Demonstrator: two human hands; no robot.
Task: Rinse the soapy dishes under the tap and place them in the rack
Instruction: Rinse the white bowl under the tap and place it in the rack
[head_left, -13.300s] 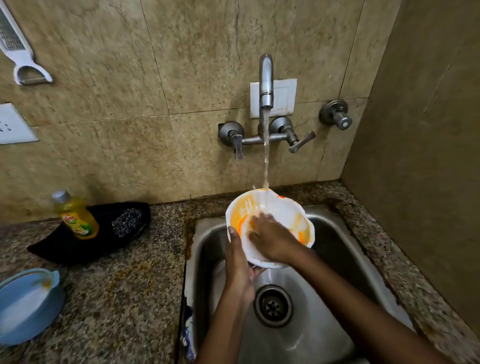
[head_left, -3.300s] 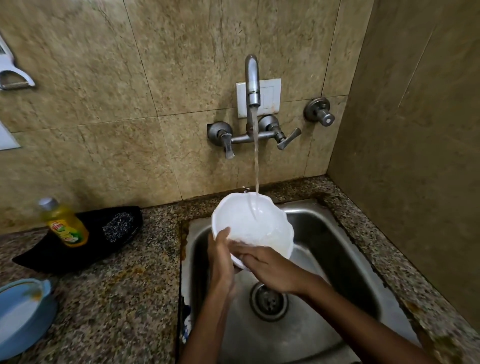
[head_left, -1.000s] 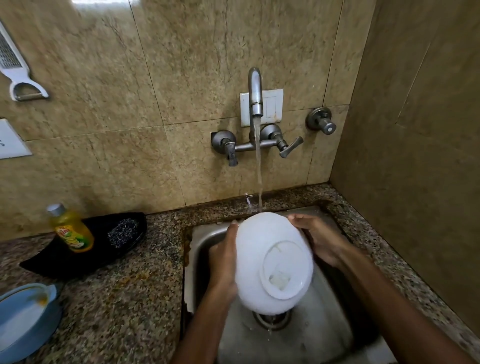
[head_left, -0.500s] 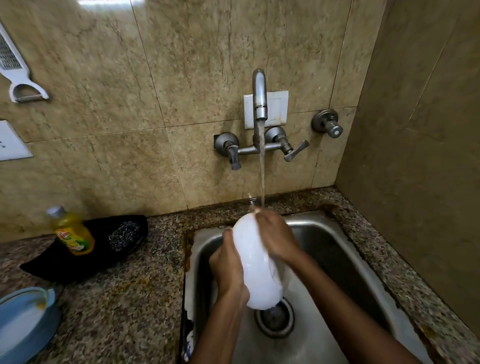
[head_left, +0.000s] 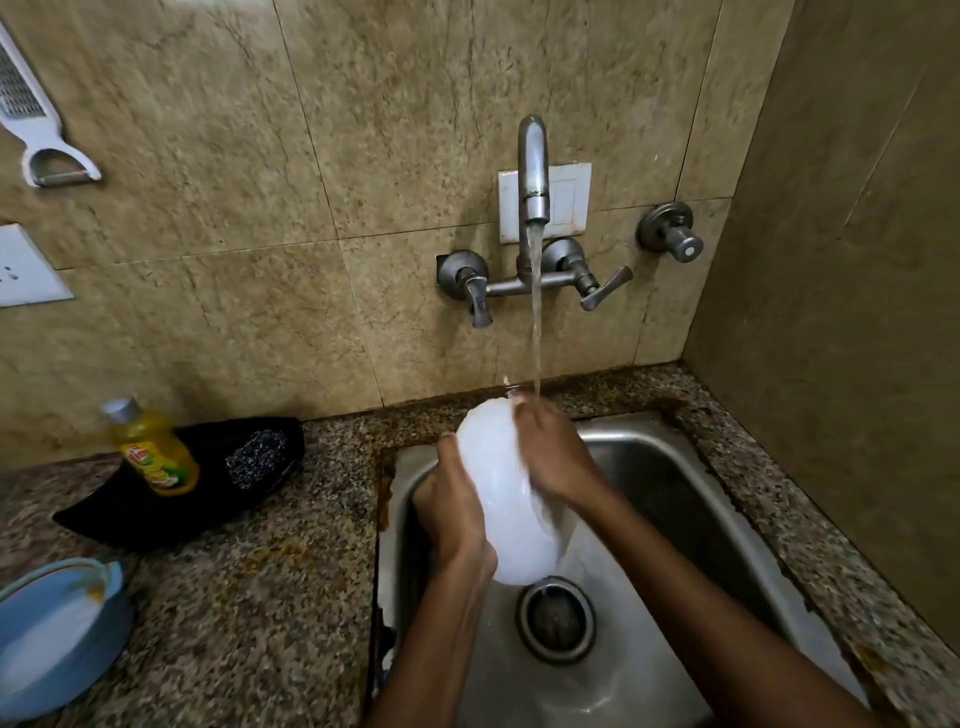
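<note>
A white bowl (head_left: 506, 499) stands on edge over the steel sink (head_left: 670, 499), its outer side turned left. My left hand (head_left: 451, 512) grips it from the left side. My right hand (head_left: 553, 454) lies on its right, inner side, fingers near the top rim. Water runs from the wall tap (head_left: 534, 166) and strikes the bowl's top edge by my right fingers. No rack is in view.
A yellow dish-soap bottle (head_left: 153, 449) leans in a black tray (head_left: 171, 493) with a scrubber on the granite counter (head_left: 260, 597). A blue dish (head_left: 57, 634) sits at the lower left. The drain (head_left: 556, 621) lies below the bowl. A wall rises close on the right.
One second ago the bowl's underside faced me with a hand on either side. It has since turned on edge, and my right hand moved onto its inner side.
</note>
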